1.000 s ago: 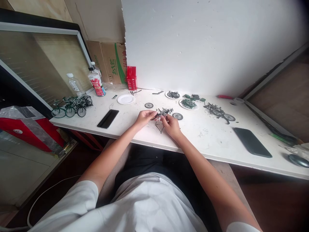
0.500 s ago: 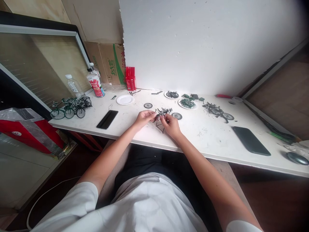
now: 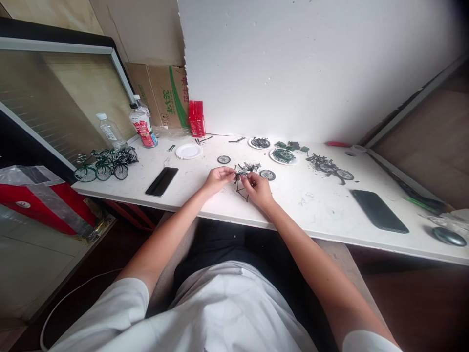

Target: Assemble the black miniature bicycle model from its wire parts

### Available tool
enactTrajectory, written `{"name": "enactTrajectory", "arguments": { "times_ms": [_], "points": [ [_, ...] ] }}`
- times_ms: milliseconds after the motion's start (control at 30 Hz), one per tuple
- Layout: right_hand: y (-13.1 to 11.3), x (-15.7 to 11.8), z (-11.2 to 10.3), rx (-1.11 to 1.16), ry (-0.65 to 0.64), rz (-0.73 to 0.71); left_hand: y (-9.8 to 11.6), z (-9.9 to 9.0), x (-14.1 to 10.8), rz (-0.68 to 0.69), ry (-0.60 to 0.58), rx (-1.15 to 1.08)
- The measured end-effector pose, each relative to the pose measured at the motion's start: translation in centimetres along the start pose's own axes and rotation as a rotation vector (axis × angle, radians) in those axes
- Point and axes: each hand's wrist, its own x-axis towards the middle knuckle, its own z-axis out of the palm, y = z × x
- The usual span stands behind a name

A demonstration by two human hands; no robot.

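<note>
Between my hands, just above the table's front part, is a dark model bicycle frame (image 3: 240, 188). My left hand (image 3: 219, 179) pinches it from the left with thumb and forefinger. From the right, my right hand (image 3: 258, 189) closes its fingers on the same frame; the small parts at the fingertips are too fine to make out. More dark bicycle parts (image 3: 252, 167) lie right behind my fingers. A loose spoked wheel (image 3: 223, 159) rests behind my left hand, and another wheel (image 3: 267, 174) lies beyond my right hand.
Finished model bicycles (image 3: 104, 166) stand at the left, near a phone (image 3: 161, 181) and bottles (image 3: 143, 124). Behind are an empty paper plate (image 3: 189, 151), a plate of wheels (image 3: 259, 143) and a plate of green parts (image 3: 284, 156). A parts pile (image 3: 328, 167) and dark flat case (image 3: 380, 210) lie right.
The whole view has shifted slightly. Both hands stay at the bicycle frame, with only slight finger movement.
</note>
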Motion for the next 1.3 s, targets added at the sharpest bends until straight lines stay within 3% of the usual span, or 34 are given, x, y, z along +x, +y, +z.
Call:
{"name": "enactTrajectory", "arguments": {
  "times_ms": [500,867,1300],
  "points": [
    [0.0,-0.2,0.1,0.016,0.021,-0.027,0.1,0.1,-0.2,0.021,-0.009,0.065],
    [0.3,-0.1,0.1,-0.007,0.039,-0.062,-0.9,-0.3,0.1,0.222,0.013,0.241],
    [0.4,-0.1,0.2,-0.01,0.069,-0.059,-0.1,0.5,-0.9,0.396,0.08,0.434]
  ]
}}
